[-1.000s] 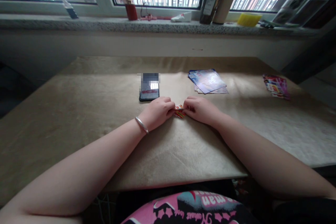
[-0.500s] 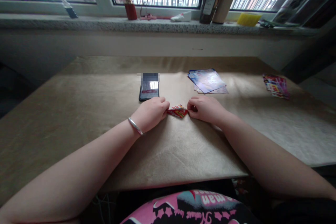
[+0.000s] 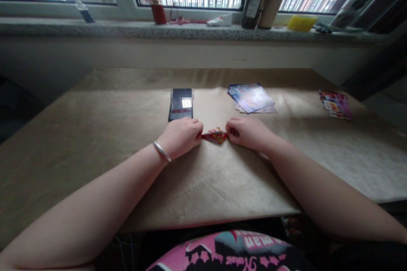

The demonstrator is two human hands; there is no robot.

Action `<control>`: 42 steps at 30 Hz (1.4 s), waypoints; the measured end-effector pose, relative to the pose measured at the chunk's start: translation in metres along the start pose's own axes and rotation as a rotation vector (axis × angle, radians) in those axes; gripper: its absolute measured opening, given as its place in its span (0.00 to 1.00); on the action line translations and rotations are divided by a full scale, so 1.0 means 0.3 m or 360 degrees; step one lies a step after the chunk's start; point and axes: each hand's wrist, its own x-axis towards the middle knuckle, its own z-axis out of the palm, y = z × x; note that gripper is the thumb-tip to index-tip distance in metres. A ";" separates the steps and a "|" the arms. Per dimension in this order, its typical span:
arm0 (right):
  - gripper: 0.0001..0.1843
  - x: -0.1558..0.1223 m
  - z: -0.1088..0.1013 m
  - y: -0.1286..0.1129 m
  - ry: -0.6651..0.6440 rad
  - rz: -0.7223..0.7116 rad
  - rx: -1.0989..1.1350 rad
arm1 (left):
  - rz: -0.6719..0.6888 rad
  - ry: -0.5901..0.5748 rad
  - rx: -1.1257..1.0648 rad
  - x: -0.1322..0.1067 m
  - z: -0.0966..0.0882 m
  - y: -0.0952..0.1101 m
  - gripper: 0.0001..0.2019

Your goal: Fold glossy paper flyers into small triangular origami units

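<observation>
A small red folded paper piece (image 3: pixel 217 136) with yellow and white print lies low over the table between my hands. My left hand (image 3: pixel 184 135), with a silver bangle at the wrist, pinches its left tip. At the opposite tip, my right hand (image 3: pixel 246 132) has thumb and forefinger closed on the paper. Just beyond my left hand lies a dark phone (image 3: pixel 180 110), its lower edge partly covered by the hand. Several bluish-purple printed sheets (image 3: pixel 252 98) are stacked behind my right hand.
Red and purple folded papers (image 3: pixel 335 105) lie at the table's right. The beige-covered table (image 3: pixel 203 190) ends close to my body. On the stone windowsill (image 3: pixel 117 29) stand a red container (image 3: pixel 158 13), a dark lidded jar (image 3: pixel 253 4) and a yellow block (image 3: pixel 301 23).
My left hand has shifted slightly left, with the paper's left tip still in its fingers. My right hand has hardly moved.
</observation>
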 end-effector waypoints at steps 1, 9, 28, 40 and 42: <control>0.03 0.000 -0.001 0.000 0.0000 -0.0006 0.0002 | 0.0002 -0.0007 0.0000 -0.003 -0.003 0.002 0.06; 0.03 -0.003 0.010 0.007 0.0053 -0.0022 0.0044 | -0.0114 -0.0066 -0.0066 0.000 -0.008 0.010 0.06; 0.03 0.007 0.010 0.010 0.0119 -0.0033 0.0354 | 0.0316 0.0238 -0.0604 0.022 0.075 -0.004 0.04; 0.04 0.014 0.037 0.038 0.0296 0.0024 0.0798 | 0.0170 0.0229 -0.0903 0.020 0.066 -0.017 0.05; 0.05 0.008 0.036 0.033 0.0290 0.0055 0.1011 | 0.0110 0.0224 -0.1016 0.021 0.067 -0.018 0.05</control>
